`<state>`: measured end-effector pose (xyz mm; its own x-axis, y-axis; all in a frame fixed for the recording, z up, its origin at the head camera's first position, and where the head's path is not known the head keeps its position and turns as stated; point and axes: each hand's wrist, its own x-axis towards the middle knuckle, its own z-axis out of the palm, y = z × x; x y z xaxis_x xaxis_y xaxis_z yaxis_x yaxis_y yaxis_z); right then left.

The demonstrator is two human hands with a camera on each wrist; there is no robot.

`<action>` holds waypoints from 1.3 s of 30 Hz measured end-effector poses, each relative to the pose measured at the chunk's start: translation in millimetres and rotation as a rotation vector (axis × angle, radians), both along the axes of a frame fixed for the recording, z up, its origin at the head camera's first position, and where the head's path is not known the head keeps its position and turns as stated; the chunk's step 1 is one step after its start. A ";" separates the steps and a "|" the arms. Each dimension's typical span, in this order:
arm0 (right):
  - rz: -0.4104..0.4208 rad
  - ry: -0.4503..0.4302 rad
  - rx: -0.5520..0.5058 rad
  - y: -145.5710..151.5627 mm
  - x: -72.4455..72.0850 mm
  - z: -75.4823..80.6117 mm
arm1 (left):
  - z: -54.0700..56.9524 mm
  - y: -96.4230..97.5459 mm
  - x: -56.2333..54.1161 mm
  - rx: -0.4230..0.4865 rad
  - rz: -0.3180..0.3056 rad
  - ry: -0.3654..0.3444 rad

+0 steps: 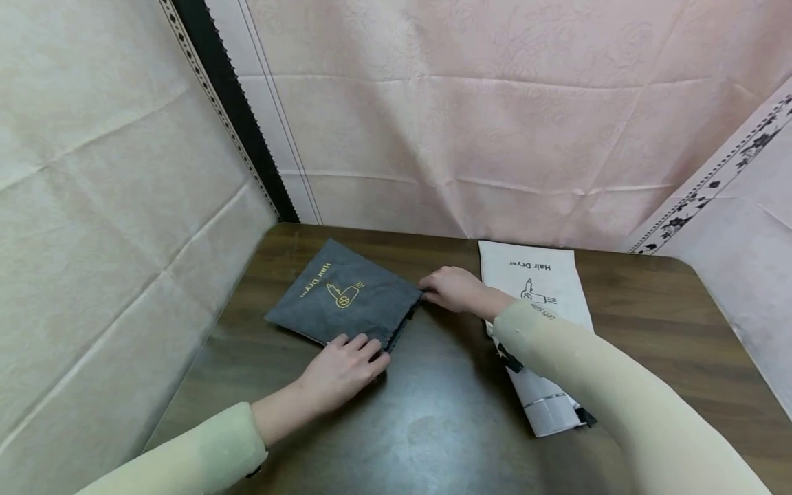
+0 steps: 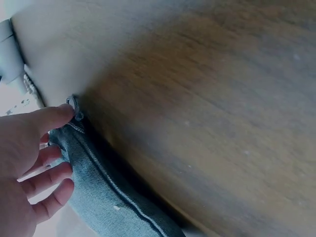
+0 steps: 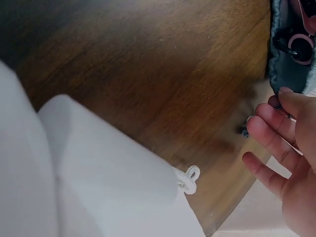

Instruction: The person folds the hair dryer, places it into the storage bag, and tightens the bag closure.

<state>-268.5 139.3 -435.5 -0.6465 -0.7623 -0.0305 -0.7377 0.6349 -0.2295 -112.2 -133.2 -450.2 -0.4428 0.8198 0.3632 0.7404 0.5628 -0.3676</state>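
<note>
A dark grey drawstring bag (image 1: pixel 365 271) with gold "Hair Dryer" lettering and a dryer drawing lies flat on the table, its mouth towards the right. My left hand (image 1: pixel 346 368) grips the bag's near corner by the mouth, thumb on one side of the edge and fingers on the other. At the far corner of the mouth, my right hand (image 1: pixel 454 289) pinches the fabric between thumb and index finger, the other fingers loose. The right wrist view looks into the parted mouth, where a black and pink object (image 3: pixel 300 48) shows; most of it is hidden.
A white "Hair Dryer" bag (image 1: pixel 526 258) lies on the right, partly under my right forearm, its lower part folded or rolled. A white cord loop (image 3: pixel 190 178) sticks out from it. The wooden table (image 1: pixel 643 330) is bordered by patterned cloth (image 1: pixel 495 137) at the back and sides.
</note>
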 end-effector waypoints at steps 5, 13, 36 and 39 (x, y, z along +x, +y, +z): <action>0.000 0.004 0.018 1.0 0.9 0.7 | -4.6 1.5 0.3 -0.026 -0.012 0.016; 0.012 0.007 0.034 2.6 1.7 3.1 | -5.8 1.9 -1.7 -0.039 -0.035 0.033; -0.048 0.022 -0.268 46.8 6.4 70.9 | 80.5 -38.5 -41.8 0.472 0.042 -0.173; -0.057 0.049 -0.303 48.7 10.9 79.3 | 85.6 -43.8 -47.5 0.498 0.067 -0.204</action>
